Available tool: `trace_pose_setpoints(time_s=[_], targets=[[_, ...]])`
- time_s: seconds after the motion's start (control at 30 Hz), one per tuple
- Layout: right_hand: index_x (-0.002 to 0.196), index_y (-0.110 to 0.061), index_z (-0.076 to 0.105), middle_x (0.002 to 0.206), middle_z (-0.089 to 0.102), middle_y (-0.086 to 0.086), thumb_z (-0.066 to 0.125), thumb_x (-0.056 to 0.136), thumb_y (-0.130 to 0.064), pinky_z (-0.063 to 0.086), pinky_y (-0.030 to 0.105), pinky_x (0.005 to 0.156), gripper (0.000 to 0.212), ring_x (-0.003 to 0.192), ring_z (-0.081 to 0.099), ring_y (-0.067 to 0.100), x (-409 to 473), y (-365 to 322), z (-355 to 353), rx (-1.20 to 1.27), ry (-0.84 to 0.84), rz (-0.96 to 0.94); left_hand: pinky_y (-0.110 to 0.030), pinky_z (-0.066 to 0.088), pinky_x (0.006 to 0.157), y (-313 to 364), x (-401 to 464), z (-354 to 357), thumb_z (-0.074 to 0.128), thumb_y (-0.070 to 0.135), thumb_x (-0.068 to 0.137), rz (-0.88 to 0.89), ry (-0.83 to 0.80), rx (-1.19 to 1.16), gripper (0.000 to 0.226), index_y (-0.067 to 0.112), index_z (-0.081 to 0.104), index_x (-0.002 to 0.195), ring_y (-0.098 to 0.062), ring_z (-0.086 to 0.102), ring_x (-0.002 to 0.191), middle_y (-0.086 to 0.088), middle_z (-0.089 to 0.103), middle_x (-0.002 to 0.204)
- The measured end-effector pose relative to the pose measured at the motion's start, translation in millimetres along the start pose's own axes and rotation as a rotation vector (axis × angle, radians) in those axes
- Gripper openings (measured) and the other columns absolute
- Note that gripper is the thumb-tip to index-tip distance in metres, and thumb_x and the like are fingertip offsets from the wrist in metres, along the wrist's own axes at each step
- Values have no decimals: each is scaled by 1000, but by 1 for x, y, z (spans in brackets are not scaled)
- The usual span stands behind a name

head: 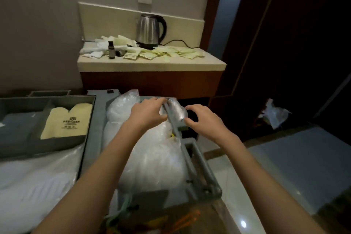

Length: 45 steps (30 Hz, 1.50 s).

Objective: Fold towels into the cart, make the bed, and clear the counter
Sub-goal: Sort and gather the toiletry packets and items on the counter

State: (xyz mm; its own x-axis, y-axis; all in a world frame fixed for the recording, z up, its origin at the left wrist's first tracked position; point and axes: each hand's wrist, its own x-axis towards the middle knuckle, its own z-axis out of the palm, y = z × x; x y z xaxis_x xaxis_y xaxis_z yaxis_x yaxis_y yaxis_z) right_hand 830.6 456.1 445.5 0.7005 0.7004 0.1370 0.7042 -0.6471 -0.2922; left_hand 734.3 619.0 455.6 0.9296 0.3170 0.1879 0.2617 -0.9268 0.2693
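The left hand (150, 112) pinches the clear plastic bag (152, 150) where it wraps over the cart's grey rail (175, 129). The right hand (202, 119) has curled fingers at the same edge of the bag, touching the shiny plastic. The full bag sits in the grey cart (98, 123). Beside it, cream slippers (66, 121) lie in a tray. Farther off, the counter (152, 62) holds a kettle (150, 30), a small dark bottle (111, 49) and many pale packets (167, 53). The thin plastic could rip on the rail if pulled hard. The bag could also slip off, because it looks slick.
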Motion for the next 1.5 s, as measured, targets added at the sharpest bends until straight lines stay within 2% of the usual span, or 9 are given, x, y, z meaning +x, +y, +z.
trace_pose_setpoints(time_s=[0.17, 0.37, 0.53, 0.67, 1.03, 1.17, 1.23, 1.33, 1.5], targets=[[142, -24, 38, 146, 40, -4, 46, 95, -43, 37, 40, 107, 51, 133, 37, 14, 61, 34, -31, -38, -77, -187, -36, 43, 91, 21, 41, -18, 52, 37, 92, -180, 51, 6, 52, 28, 37, 141, -20, 46, 126, 1, 46, 140], [140, -24, 40, 146, 40, -3, 49, 94, -41, 38, 40, 104, 50, 131, 39, 16, 145, 9, -34, -6, -107, -361, -43, 45, 95, -3, 78, -45, 54, 39, 91, -320, 140, 57, 52, 30, 38, 140, -18, 47, 125, 4, 48, 137], [140, -22, 41, 145, 41, -2, 51, 94, -40, 38, 40, 104, 51, 131, 39, 15, 207, -15, -19, 0, -126, -438, -38, 45, 93, -45, 107, -46, 55, 39, 91, -376, 120, 51, 54, 29, 37, 141, -16, 46, 125, 5, 48, 138], [139, -23, 42, 144, 42, -2, 52, 93, -40, 40, 39, 103, 51, 130, 40, 15, 250, -14, -5, -19, -104, -441, -37, 44, 91, -76, 148, -42, 55, 37, 91, -350, 107, 46, 54, 28, 38, 141, -16, 45, 126, 4, 48, 138], [138, -21, 44, 142, 46, 0, 55, 92, -37, 41, 39, 102, 50, 129, 42, 18, 404, 0, 26, 63, -89, -376, -40, 44, 93, -140, 271, -15, 53, 35, 92, -408, 78, 56, 50, 26, 40, 139, -19, 43, 128, 2, 45, 141], [137, -17, 44, 141, 46, 2, 54, 93, -40, 41, 37, 97, 51, 127, 42, 19, 465, 5, 41, 91, -83, -345, -40, 43, 92, -160, 333, 1, 53, 38, 92, -438, 75, 106, 52, 24, 39, 140, -21, 39, 129, -1, 42, 141], [134, -15, 47, 136, 50, 3, 56, 91, -44, 43, 35, 93, 52, 123, 46, 19, 490, 5, 49, 103, -62, -340, -41, 43, 91, -172, 361, 9, 53, 38, 92, -469, 118, 104, 52, 23, 39, 140, -24, 40, 127, -3, 42, 140], [118, -14, 53, 116, 60, 4, 56, 89, -51, 45, 33, 74, 47, 101, 55, 20, 512, 7, 61, 46, -37, -324, -41, 44, 87, -184, 388, 25, 53, 36, 92, -530, 201, 103, 48, 18, 42, 135, -30, 43, 121, -10, 43, 136], [109, -14, 63, 99, 68, 3, 53, 91, -48, 47, 32, 69, 39, 92, 62, 22, 514, 10, 66, -20, 22, -371, -38, 45, 69, -186, 394, 42, 48, 26, 96, -519, 425, 174, 30, 20, 49, 126, -31, 57, 101, -7, 57, 120]])
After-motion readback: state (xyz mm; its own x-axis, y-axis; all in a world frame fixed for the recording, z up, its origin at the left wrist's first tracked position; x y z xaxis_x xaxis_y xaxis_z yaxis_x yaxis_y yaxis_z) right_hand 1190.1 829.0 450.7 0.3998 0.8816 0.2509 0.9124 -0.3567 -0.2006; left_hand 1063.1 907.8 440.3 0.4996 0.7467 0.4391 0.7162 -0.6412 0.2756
